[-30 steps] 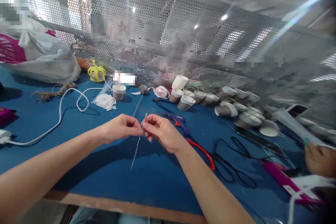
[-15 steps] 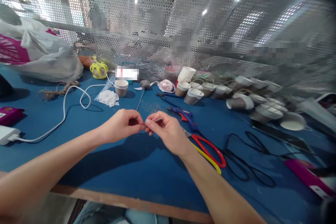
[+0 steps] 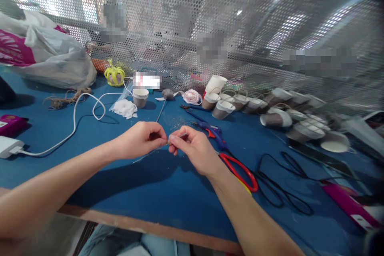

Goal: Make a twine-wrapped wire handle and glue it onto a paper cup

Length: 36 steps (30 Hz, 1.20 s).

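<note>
Close together over the blue table, my left hand [image 3: 144, 140] and my right hand [image 3: 192, 146] are both closed in a pinch, fingertips nearly touching. Out of the right fingers pokes a short piece of a thin grey strand [image 3: 181, 135]. A fine pale end [image 3: 144, 157] slants out below my left hand; whether it belongs to the same strand I cannot tell. Just beyond the hands, a thin grey stem [image 3: 161, 111] leads up to a small grey ball [image 3: 168, 94]. Beside my right wrist lie red-and-yellow-handled scissors [image 3: 240, 168] and a blue glue gun [image 3: 213, 131].
Pliers [image 3: 192, 107] and several cups with handles [image 3: 223, 109] stand toward the perforated screen. At left are a white cable [image 3: 74, 122], white scraps [image 3: 124, 108], a cup [image 3: 140, 98], twine [image 3: 66, 99] and a plastic bag [image 3: 57, 60]. A black cord [image 3: 279, 180] lies at right.
My hands have drawn slightly apart at the fingertips. A fine pale end now shows below my left hand. The view has shifted slightly.
</note>
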Motion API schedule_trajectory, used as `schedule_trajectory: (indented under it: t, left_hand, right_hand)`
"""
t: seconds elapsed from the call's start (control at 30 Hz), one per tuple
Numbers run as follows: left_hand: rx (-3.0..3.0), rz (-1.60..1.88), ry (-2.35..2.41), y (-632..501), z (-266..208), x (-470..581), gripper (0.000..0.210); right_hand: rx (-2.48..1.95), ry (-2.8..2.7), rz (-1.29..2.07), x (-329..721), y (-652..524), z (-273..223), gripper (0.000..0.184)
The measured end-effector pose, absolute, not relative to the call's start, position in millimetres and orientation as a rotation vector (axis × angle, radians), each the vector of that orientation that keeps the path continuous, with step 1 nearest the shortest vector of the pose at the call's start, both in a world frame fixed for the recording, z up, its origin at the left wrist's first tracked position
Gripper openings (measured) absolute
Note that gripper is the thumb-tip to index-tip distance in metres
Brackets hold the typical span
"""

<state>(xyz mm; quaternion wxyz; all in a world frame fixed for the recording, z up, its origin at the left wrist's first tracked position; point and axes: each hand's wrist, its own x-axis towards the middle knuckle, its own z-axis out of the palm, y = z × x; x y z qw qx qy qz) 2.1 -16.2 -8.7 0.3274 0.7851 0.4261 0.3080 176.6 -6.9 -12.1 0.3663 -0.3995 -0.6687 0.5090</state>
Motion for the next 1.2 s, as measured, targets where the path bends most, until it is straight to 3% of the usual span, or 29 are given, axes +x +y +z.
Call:
schedule_trajectory:
  t: [0.5,0.8,1.2]
  left_hand:
    - [1.607,0.873,1.11,-17,-21,15,0.016]
    - [1.211,0.814,0.975,-19,-13,13,0.02]
    - [1.358,0.835,1.001,-18,-13,9,0.015]
  right_hand:
    - [-1.124,-1.651,1.174,173,-7,-18,0.021]
    - [-0.887,-1.628,1.397,174,-6,-16,0.021]
    - [-1.056,-1.802,1.152,174,-7,-14,0.029]
